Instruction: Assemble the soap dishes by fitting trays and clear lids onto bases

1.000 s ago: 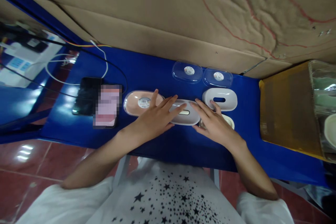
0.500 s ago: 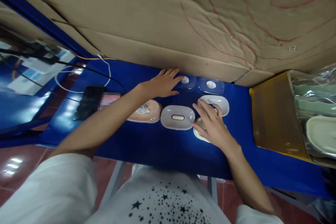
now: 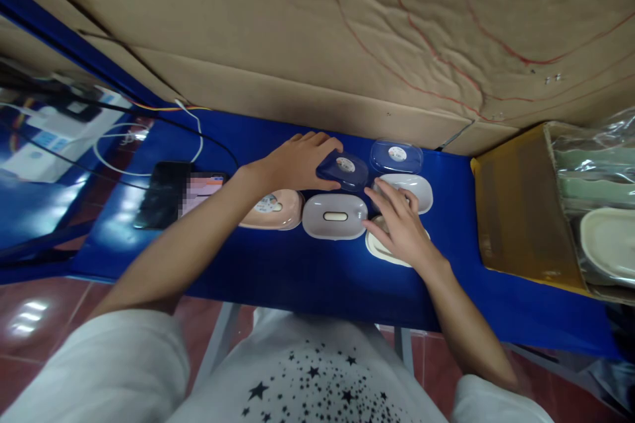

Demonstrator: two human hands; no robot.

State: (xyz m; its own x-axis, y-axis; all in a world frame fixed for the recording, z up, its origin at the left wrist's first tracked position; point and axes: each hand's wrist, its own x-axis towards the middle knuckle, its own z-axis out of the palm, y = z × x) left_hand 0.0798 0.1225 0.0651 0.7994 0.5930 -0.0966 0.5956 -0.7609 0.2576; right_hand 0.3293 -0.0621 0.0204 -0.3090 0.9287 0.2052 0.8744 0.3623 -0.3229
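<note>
My left hand (image 3: pixel 297 162) has its thumb and fingers closed on the left end of a clear plastic lid (image 3: pixel 356 176) with a round label. The lid is tilted above the blue table, behind a greyish oval dish (image 3: pixel 347 225) with a cream slot in its middle. My right hand (image 3: pixel 404 228) hovers with fingers spread over a cream oval tray (image 3: pixel 378 250), partly hiding it. Its fingertips are at the near-left side of a white oval dish (image 3: pixel 423 195); whether they touch it, I cannot tell.
Another clear lid (image 3: pixel 384 160) lies at the back by the cardboard wall (image 3: pixel 278 73). A pink lidded box (image 3: pixel 292 211) sits left, partly under my left forearm. Further left are a phone (image 3: pixel 163 195) and cables. An open carton (image 3: pixel 520 211) with wrapped green and cream pieces stands right.
My left hand has taken hold of the left clear lid, lifted its edge and drawn it toward me. My right hand has stayed almost in place over the cream tray.
</note>
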